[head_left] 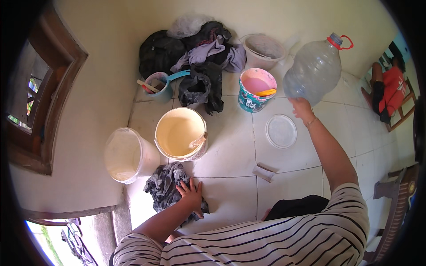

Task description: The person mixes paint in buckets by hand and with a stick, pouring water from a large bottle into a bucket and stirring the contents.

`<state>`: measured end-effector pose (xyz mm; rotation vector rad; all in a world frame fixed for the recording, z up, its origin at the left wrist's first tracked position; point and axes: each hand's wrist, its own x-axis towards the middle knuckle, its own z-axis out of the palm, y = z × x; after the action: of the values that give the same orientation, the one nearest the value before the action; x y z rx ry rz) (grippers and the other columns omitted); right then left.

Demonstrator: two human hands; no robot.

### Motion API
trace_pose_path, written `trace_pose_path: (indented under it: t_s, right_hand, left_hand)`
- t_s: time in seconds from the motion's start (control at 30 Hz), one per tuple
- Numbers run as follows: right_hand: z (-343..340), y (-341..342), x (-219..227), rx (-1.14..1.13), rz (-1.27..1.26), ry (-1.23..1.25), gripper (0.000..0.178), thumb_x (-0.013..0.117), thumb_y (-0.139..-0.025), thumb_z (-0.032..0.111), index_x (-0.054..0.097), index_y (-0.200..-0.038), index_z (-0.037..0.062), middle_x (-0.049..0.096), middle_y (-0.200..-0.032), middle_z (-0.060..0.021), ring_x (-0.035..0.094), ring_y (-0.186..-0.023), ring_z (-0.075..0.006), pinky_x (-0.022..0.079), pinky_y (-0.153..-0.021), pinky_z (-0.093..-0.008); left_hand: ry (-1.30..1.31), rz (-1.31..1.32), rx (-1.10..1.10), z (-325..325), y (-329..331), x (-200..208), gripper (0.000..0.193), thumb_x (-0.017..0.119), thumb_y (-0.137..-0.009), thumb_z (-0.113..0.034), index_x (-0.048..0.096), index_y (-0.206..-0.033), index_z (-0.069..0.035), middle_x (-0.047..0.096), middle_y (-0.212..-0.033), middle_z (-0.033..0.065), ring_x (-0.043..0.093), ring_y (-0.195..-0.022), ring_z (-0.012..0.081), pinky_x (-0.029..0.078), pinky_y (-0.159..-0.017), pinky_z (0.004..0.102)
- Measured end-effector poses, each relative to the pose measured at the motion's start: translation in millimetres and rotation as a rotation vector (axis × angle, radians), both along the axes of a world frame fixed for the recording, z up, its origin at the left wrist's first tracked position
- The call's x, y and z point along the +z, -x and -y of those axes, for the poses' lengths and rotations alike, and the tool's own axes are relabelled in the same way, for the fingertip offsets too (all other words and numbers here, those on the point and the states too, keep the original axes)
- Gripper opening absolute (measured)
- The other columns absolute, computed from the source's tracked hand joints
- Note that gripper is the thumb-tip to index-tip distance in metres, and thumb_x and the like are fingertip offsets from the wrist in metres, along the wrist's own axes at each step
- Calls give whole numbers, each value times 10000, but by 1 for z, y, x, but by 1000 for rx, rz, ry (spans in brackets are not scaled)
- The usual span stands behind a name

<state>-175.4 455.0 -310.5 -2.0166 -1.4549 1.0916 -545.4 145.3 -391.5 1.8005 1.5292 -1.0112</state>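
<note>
My left hand (pixel 190 195) lies with spread fingers on a crumpled grey patterned cloth (pixel 166 185) on the floor. My right arm reaches forward, and my right hand (pixel 302 109) grips the bottom end of a large clear plastic water bottle (pixel 314 71). This bottle has a grey cap and a red carrying loop; some of my fingers there are hidden. Left of it stands a teal paint bucket (pixel 251 101) with pink inside and a yellow tool in it. A cream-coloured bucket (pixel 179 128) with a wooden-grip handle is just beyond the cloth, beside a translucent white bucket (pixel 144 156).
A round white lid (pixel 281 131) and a small folded cardboard piece (pixel 265 172) lie on the tiles. Near the wall are a blue dipper (pixel 163 92) holding tools, black bags and cloths (pixel 199 82), and a dirty whitish bucket (pixel 262 55). A person in red (pixel 392 91) sits at far right.
</note>
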Motion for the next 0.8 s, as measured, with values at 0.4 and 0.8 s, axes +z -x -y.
trace_pose_path:
  t_s: [0.4, 0.8]
  right_hand:
    - [-51, 30, -32, -91, -815, 239, 683, 580, -790, 383, 284, -1347, 119, 326, -1345, -194, 536, -990, -454, 477, -841, -485]
    - [-53, 73, -48, -13, -961, 84, 683, 631, -789, 40, 225, -1338, 39, 489, -1171, -202, 598, -899, -361, 531, -794, -436]
  left_hand:
    - [45, -41, -22, -10, -8, 1, 1463, 846, -353, -536, -36, -1423, -70, -79, -1425, 326, 11, -1219, 650, 96, -890, 772]
    - [94, -59, -54, -14, -11, -2, 1480, 844, -338, -552, -29, -1417, -38, -104, -1396, 369, 16, -1188, 682, 118, -868, 783]
